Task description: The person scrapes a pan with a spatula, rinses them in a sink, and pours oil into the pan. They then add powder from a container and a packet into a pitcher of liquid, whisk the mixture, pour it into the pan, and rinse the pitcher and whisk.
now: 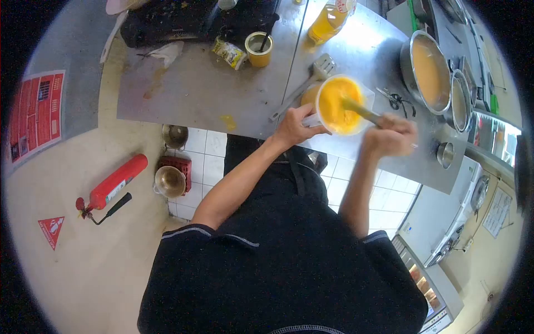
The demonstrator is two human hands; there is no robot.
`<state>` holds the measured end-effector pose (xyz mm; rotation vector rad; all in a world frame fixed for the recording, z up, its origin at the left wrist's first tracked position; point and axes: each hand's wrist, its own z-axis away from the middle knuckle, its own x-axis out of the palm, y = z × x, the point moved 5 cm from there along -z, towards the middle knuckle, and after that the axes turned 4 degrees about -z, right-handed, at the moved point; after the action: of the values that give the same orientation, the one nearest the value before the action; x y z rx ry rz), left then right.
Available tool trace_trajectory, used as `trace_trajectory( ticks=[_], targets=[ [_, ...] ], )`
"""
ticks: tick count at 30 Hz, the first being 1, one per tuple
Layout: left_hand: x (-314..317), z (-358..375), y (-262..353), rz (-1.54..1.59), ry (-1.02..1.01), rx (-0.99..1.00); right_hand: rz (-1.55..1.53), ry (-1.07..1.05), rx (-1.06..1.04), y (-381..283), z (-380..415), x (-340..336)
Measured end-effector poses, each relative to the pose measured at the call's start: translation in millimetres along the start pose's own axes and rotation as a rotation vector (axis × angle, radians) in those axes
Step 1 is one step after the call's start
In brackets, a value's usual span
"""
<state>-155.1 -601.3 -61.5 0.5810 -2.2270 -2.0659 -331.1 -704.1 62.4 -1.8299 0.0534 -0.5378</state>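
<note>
My left hand [297, 127] is closed on the near left side of a white plastic jug [364, 127], which is tilted towards me. Inside the jug is a thick yellow-orange mixture [334, 103]. My right hand [392, 136], blurred by motion, is wrapped round the handle of a mixing spatula [361, 111]. Its lower end dips into the mixture, so the shape of the blade is hidden. Close to the jug's left side lies a slotted metal turner [322, 67] on the steel table [206, 92].
An oil bottle [331, 22], a yellow cup [259, 50] and a crumpled packet [229, 53] are farther back. Scissors [395, 99] lie right of the jug. A large bowl of orange liquid [428, 72] and a small metal bowl [445, 155] stand at the right.
</note>
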Motion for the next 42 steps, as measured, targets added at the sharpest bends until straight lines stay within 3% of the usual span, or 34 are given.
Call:
trace_trajectory(
  ticks=[1, 2, 4, 5, 6, 8, 10, 13, 14, 16, 18, 20, 22, 25, 27, 28, 30, 32, 33, 34, 37, 38, 41, 42],
  targets=[
    [-1.0, -1.1, 4.8, 0.03, 0.012, 0.011, 0.333, 0.041, -0.281, 32.9, 9.3, -10.2],
    [-3.7, -5.3, 10.1, 0.058, 0.023, 0.031, 0.4, 0.064, -0.177, 68.6, -5.3, -25.1],
    [-4.0, -6.5, 10.8, 0.043, 0.019, 0.047, 0.245, 0.074, 0.011, 43.1, -10.8, -14.9],
    [-4.3, -8.1, 7.1, -0.001, 0.004, 0.054, 0.015, 0.062, 0.085, -10.1, -1.9, 12.9],
    [-2.5, -2.0, 5.6, -0.038, -0.015, 0.048, -0.333, 0.068, 0.221, -13.6, -5.4, 2.9],
    [-0.6, 0.7, 4.2, 0.037, -0.02, 0.025, 0.404, 0.062, -0.304, 44.1, 2.3, -27.7],
    [3.1, -0.4, 8.2, 0.079, -0.015, 0.022, 0.242, 0.133, 0.17, 49.6, 7.8, -4.8],
    [-3.8, -1.0, 10.9, 0.063, -0.011, 0.015, -0.494, -0.1, 0.227, -7.0, -7.8, -2.9],
    [-2.8, -0.7, 8.9, 0.066, -0.028, 0.005, -0.149, 0.007, -0.023, 2.1, 0.8, -9.9],
    [0.4, -5.7, 10.7, 0.054, -0.044, 0.012, 0.538, 0.096, -0.288, 38.8, 2.8, -3.0],
    [-1.6, -5.2, 12.4, 0.012, -0.05, 0.012, 0.459, 0.027, -0.137, 29.0, -3.9, -7.0],
    [-1.2, -0.4, 7.9, 0.024, -0.04, 0.012, -0.358, 0.077, 0.182, -7.8, -6.7, -4.0],
    [0.3, -8.3, 8.4, 0.032, -0.021, 0.043, 0.343, 0.062, -0.303, 60.0, 2.6, -30.9],
    [1.6, -10.0, 8.3, 0.027, -0.02, 0.06, 0.189, 0.045, -0.004, 54.2, -11.2, -18.7],
    [1.2, -5.3, 5.5, 0.023, -0.029, 0.047, -0.481, -0.038, 0.214, -5.8, -7.3, -7.5],
    [0.7, -0.7, 7.1, 0.032, -0.025, 0.036, -0.116, 0.112, -0.005, 30.5, 1.2, -29.4],
    [-0.1, -6.8, 13.1, 0.051, -0.011, 0.049, 0.414, 0.2, -0.207, 77.8, -2.6, -42.4],
    [-0.4, -10.0, 12.2, 0.026, -0.034, 0.013, 0.2, 0.139, -0.013, 39.7, -7.7, -22.0],
    [-1.5, -6.9, 10.2, 0.012, -0.047, -0.015, -0.186, 0.133, 0.147, -5.4, -3.7, 1.4],
    [-1.0, 1.8, 8.1, -0.001, -0.056, -0.032, -0.429, 0.099, 0.176, -2.4, -4.9, -5.8],
    [2.1, -8.3, 9.7, 0.001, -0.042, 0.002, 0.056, 0.299, 0.33, 51.5, 14.1, -1.2],
    [2.0, -6.4, 16.0, 0.022, -0.024, 0.006, 0.447, 0.104, -0.055, 32.2, 4.1, 0.8],
    [-0.8, -2.4, 5.2, 0.017, -0.045, -0.012, -0.549, -0.14, 0.149, -4.1, -10.3, -11.5],
    [2.3, -4.5, 0.3, 0.013, -0.061, -0.007, -0.097, 0.266, 0.029, 8.9, 4.3, -11.6]
  ],
)
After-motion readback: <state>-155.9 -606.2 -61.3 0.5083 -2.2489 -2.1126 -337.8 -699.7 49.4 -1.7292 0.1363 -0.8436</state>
